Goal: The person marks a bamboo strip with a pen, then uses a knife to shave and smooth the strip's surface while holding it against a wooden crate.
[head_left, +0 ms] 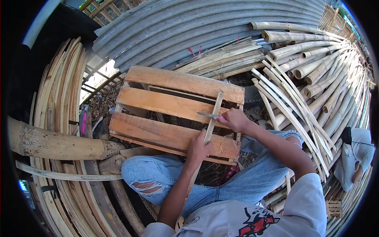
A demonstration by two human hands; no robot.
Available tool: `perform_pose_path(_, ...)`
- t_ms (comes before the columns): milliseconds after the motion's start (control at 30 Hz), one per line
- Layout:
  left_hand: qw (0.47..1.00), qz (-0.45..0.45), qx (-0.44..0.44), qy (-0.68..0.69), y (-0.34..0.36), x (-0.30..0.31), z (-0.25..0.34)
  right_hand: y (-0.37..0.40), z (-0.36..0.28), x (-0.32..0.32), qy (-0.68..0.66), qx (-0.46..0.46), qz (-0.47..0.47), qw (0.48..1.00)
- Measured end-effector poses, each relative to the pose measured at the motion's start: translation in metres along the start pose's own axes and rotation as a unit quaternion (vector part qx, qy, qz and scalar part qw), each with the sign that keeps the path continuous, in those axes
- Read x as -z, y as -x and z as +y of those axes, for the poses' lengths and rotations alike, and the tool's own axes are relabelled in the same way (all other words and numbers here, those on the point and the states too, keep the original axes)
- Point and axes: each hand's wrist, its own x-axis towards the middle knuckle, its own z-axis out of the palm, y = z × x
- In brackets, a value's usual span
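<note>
A long bamboo strip (211, 127) slants up from my lap across a slatted wooden crate (158, 101). My left hand (198, 146) is wrapped round the strip near the crate's front edge. Higher up, my right hand (233, 119) grips the handle of a knife (207, 115). The blade points left and lies across the strip, below its upper end. Most of the knife's handle is hidden in my right fist, with a bit of pink showing beside it.
Bamboo poles (316, 71) are piled at the right, with split strips (292, 106) leaning on them. Long wooden slats (55, 91) and a thick bamboo pole (63, 142) lie left. Corrugated sheeting (197, 27) stands behind the crate. Another person (353, 158) is at the far right.
</note>
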Motion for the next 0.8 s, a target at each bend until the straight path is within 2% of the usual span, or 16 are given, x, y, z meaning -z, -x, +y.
perform_pose_path(133, 1.000, 0.005, -0.013, -0.013, 0.000, -0.003, -0.001, -0.016, 0.038, 0.025, -0.019, -0.054, 0.040, 0.998)
perform_pose_path(233, 0.999, 0.020, -0.028, -0.022, -0.001, -0.002, 0.002, 0.000, 0.014, -0.002, -0.039, 0.026, 0.021, 0.999)
perform_pose_path(300, 0.999, 0.027, -0.041, -0.011, 0.001, -0.002, 0.002, 0.015, -0.016, -0.011, -0.034, 0.039, -0.018, 0.998)
perform_pose_path(433, 0.998, 0.028, -0.038, -0.028, -0.001, -0.004, -0.005, 0.002, -0.005, 0.001, -0.015, 0.063, -0.013, 0.998)
perform_pose_path(500, 0.999, 0.027, -0.035, -0.023, -0.002, -0.004, -0.002, -0.008, 0.006, 0.005, 0.032, 0.012, -0.005, 0.999)
perform_pose_path(567, 0.999, 0.027, -0.037, -0.023, -0.003, -0.005, -0.003, -0.007, 0.008, -0.004, 0.022, 0.001, 0.011, 1.000)
perform_pose_path(633, 0.999, 0.029, -0.036, -0.023, -0.001, -0.005, -0.003, -0.007, 0.013, -0.010, 0.062, 0.009, 0.112, 0.992)
perform_pose_path(700, 0.998, 0.025, -0.044, -0.041, 0.001, -0.005, -0.001, -0.018, 0.032, 0.013, 0.061, -0.104, 0.099, 0.988)
perform_pose_path(800, 0.997, 0.029, -0.048, -0.061, 0.001, -0.006, -0.005, -0.018, 0.051, 0.023, 0.034, -0.069, 0.107, 0.991)
